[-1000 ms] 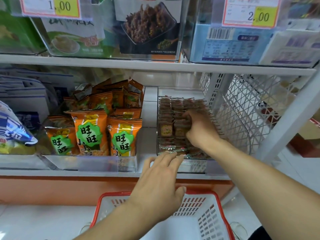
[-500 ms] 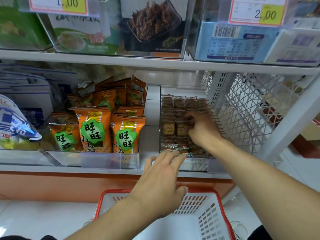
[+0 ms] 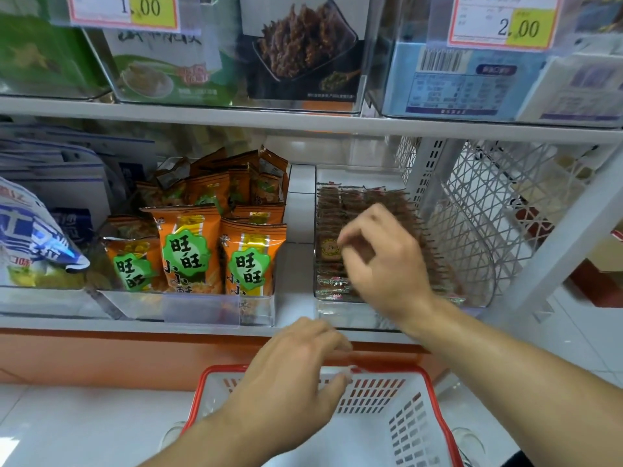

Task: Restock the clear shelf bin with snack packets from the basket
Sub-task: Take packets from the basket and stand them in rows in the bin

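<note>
While the right hand point(image 3: 381, 261) is lifting off the snack packets point(image 3: 332, 251) beneath it, fingers loosely curled and empty, the left hand point(image 3: 296, 375) is hovering flat above the basket point(image 3: 435, 409); clear bin point(image 3: 478, 288) looks stocked.

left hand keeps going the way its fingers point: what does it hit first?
Probably the front edge of the white shelf, just beyond the left hand's fingertips, which point up and forward over the basket's red rim. Depth is unclear; it may pass under that edge.

Bright, even, apparently overhead lighting; soft shadows. Wide-angle bowing at edges. Right hand point(image 3: 381, 261) motion-blurred; price label point(image 3: 502, 20) shows slight glare.
</note>
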Demonstrator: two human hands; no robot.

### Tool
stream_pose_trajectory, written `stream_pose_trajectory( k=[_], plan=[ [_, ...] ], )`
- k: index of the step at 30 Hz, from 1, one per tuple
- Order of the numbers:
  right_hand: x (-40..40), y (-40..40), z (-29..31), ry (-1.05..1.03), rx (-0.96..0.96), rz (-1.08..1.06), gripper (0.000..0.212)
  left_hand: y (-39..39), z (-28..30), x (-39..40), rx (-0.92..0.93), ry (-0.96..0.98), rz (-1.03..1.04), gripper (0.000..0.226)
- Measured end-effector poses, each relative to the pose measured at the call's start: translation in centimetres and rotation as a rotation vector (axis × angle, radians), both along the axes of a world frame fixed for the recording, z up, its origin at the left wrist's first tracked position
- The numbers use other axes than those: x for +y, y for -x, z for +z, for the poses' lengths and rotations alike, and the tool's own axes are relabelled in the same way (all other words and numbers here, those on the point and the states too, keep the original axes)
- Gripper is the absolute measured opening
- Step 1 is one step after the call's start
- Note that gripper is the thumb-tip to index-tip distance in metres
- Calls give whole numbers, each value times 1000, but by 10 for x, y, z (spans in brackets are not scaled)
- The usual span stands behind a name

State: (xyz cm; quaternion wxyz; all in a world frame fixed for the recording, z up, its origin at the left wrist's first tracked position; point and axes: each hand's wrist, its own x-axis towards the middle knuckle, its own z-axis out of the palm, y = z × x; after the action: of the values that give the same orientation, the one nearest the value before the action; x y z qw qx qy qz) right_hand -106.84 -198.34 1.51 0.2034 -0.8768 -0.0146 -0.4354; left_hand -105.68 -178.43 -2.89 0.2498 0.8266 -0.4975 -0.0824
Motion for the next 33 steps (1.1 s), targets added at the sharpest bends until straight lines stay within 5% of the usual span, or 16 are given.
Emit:
stream_pose_trajectory(
  k=[2, 4, 8, 10, 12, 14, 16, 18, 22, 26, 30, 33],
  plan=[
    [26, 17, -21, 96, -69, 286, 10, -5, -30, 13, 150, -170, 63, 36],
    [48, 33, -60, 220, 86, 449, 15, -11, -74, 27, 275, -398, 118, 42],
    [70, 51, -167, 460, 1018, 416, 25, -13, -168, 64, 573, -688, 258, 59],
    [73, 52, -222, 269, 1410, 292, 36, -11, -207, 79, 684, -724, 339, 66],
    [81, 50, -266, -69, 1575, 180, 42, -9, -242, 86, 758, -732, 407, 74],
    [95, 48, -303, -350, 1587, 85, 46, -8, -270, 86, 825, -695, 468, 76],
    [111, 46, -336, -417, 1576, 43, 54, -8, -288, 82, 839, -628, 516, 66],
    [126, 43, -361, -270, 1538, 56, 61, -8, -304, 78, 793, -596, 554, 58],
    [143, 28, -387, -27, 1488, 151, 60, -4, -328, 78, 528, -847, 391, 83],
    [139, 21, -405, 174, 1428, 154, 71, 1, -346, 72, 386, -848, 437, 75],
    [136, 38, -418, -19, 1398, 78, 47, 8, -348, 65, 220, -851, 435, 45],
    [136, 51, -421, -298, 1430, 75, 22, 11, -348, 63, 301, -807, 505, 33]
  ],
)
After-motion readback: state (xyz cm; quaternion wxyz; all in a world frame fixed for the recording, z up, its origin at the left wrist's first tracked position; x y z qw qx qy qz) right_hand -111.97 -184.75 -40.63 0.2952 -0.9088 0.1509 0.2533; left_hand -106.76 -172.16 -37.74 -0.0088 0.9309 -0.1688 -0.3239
